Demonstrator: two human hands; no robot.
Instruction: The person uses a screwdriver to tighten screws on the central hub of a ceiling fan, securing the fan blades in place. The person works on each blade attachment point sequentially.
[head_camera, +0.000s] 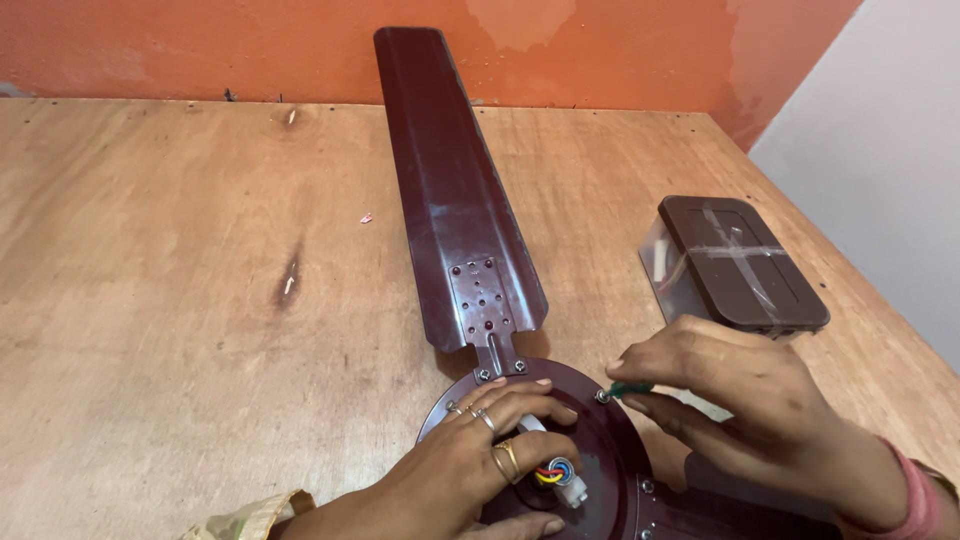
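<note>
A dark maroon ceiling fan lies on the plywood table. Its round motor housing is at the bottom centre, and one long blade runs away toward the orange wall. My left hand, with rings on it, rests flat on the housing beside the centre hub, where coloured wires come out. My right hand pinches a small green-handled tool, its tip at a screw on the housing rim. A second blade lies partly hidden under my right wrist.
A clear plastic box with a dark brown lid, crossed with tape, sits at the right of the table near its edge. The orange wall closes the far side and a white wall stands to the right.
</note>
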